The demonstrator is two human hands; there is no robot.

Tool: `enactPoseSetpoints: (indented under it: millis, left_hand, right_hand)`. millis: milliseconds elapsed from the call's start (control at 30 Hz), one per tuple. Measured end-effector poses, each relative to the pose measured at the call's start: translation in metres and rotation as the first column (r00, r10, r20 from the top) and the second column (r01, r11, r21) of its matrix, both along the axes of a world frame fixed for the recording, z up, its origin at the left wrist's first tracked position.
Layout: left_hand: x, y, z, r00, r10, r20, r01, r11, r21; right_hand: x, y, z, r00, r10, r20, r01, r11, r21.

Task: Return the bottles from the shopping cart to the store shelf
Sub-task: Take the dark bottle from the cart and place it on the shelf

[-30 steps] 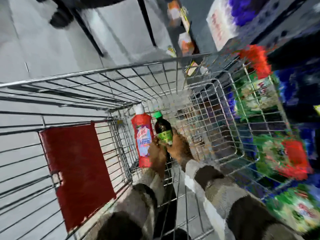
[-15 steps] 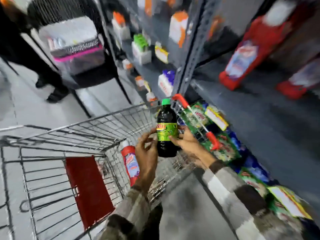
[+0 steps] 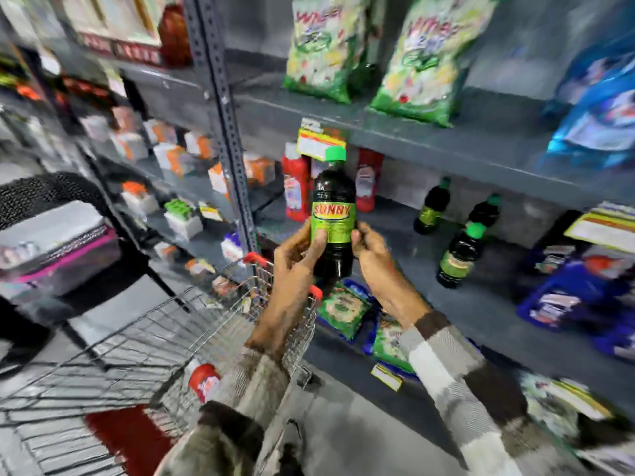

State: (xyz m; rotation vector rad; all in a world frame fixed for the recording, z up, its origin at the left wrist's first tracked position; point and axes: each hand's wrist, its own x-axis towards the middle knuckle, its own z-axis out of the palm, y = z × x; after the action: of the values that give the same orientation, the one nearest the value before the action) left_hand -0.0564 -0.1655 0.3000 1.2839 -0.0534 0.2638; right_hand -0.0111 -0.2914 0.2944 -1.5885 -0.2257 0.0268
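Standing upright between both hands (image 3: 295, 259), dark bottle (image 3: 332, 214), cap up.

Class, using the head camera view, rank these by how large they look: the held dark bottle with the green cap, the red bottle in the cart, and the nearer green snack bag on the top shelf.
1. Green snack bag
2. Held dark bottle, though closeness to the camera enlarges it
3. Red bottle in the cart, partly hidden

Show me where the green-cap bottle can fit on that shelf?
Bare grey shelf lies between the red bottles on the left and the three dark green-capped bottles on the right, just behind the held bottle. More bare shelf runs in front of those three. Farther right, blue packets crowd it.
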Motion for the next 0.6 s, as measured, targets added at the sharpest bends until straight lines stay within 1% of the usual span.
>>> enactPoseSetpoints:
  millis: [67,133,267,367,467,600]
  left_hand:
    - [-0.004,-0.016,0.004,1.000,-0.020,0.008,0.020,1.000,-0.002]
    - [-0.004,-0.027,0.002,0.999,-0.036,0.003,0.036,0.999,-0.001]
    - [0.010,-0.045,-0.015,0.991,-0.114,-0.064,0.115,0.993,0.006]
    - [0.033,-0.053,-0.034,0.978,-0.146,-0.150,0.155,0.987,0.051]
    - [0.066,-0.065,-0.058,0.950,-0.243,-0.194,0.264,0.960,0.091]
    - [0.128,-0.092,-0.099,0.925,-0.293,-0.243,0.352,0.902,0.251]
  right_hand:
    - [-0.008,-0.017,0.003,0.998,-0.036,0.055,0.038,0.999,-0.032]
    - [-0.012,-0.032,-0.001,0.994,-0.073,0.082,0.075,0.997,-0.020]
    - [-0.015,-0.059,-0.016,0.997,-0.072,0.027,0.072,0.997,-0.020]
    - [-0.010,-0.077,-0.033,0.996,-0.078,-0.032,0.074,0.992,-0.106]
    - [0.011,-0.087,-0.059,0.978,-0.202,-0.052,0.189,0.963,-0.191]
    - [0.058,-0.098,-0.096,0.931,-0.359,-0.066,0.322,0.893,-0.316]
